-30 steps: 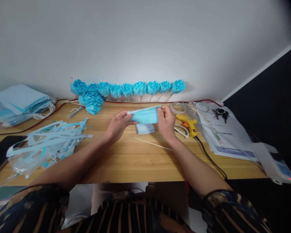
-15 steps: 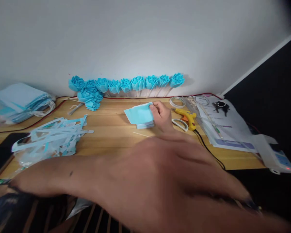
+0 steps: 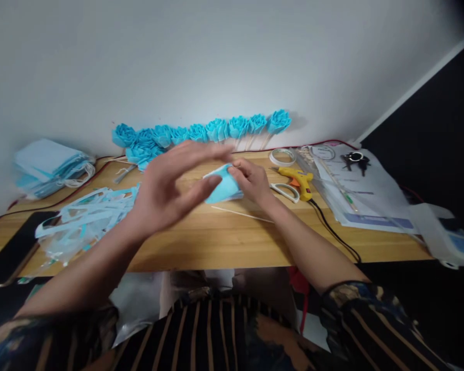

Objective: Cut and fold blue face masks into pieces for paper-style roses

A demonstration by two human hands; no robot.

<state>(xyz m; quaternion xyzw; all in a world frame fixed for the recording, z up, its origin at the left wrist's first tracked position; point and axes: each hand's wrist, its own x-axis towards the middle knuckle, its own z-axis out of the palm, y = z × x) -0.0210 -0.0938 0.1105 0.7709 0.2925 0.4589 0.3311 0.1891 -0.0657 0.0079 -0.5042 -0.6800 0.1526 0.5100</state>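
Observation:
My right hand [image 3: 252, 180] pinches a light blue mask piece [image 3: 225, 188] at its right edge, just above the wooden table [image 3: 224, 242]. A small folded blue stack lies under it, mostly hidden. My left hand [image 3: 174, 185] hovers in the air left of the piece, blurred, with its fingers stretched out and nothing in it. Its fingertips reach close to the blue piece. A thin wooden stick [image 3: 242, 214] lies on the table just in front of my right hand.
A row of blue paper roses [image 3: 201, 134] leans on the wall. Cut mask strips [image 3: 87, 216] lie at left, a stack of masks [image 3: 48, 165] at far left. Yellow glue gun [image 3: 298, 180], scissors [image 3: 284, 190], tape rolls [image 3: 283, 156], papers and keys [image 3: 353, 161] sit at right.
My left hand let go of the mask piece, swept close past the camera, and now returns toward it with fingers spread. My right hand kept hold and lowered the piece toward the table.

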